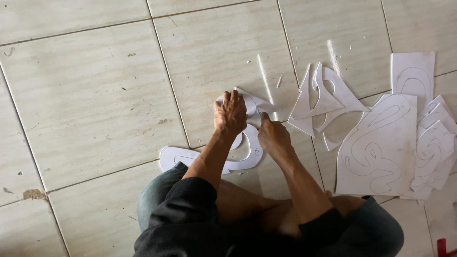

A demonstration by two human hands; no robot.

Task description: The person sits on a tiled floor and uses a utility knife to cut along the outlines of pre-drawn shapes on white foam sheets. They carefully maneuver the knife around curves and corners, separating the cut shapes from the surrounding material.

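A white curved paper cut-out (250, 152) with drawn outlines lies on the tiled floor (95, 104) in front of my knees. My left hand (229, 113) presses flat on its upper part, fingers spread over the paper. My right hand (273, 137) sits just to the right, fingers closed around a small thin tool whose tip meets the paper near the left hand; what kind of tool it is I cannot tell.
Offcut paper scraps (318, 97) lie just right of my hands. A large sheet with a drawn swirl shape (378, 147) and a stack of similar sheets (433, 147) lie further right. A red object (442, 247) shows at the bottom right corner.
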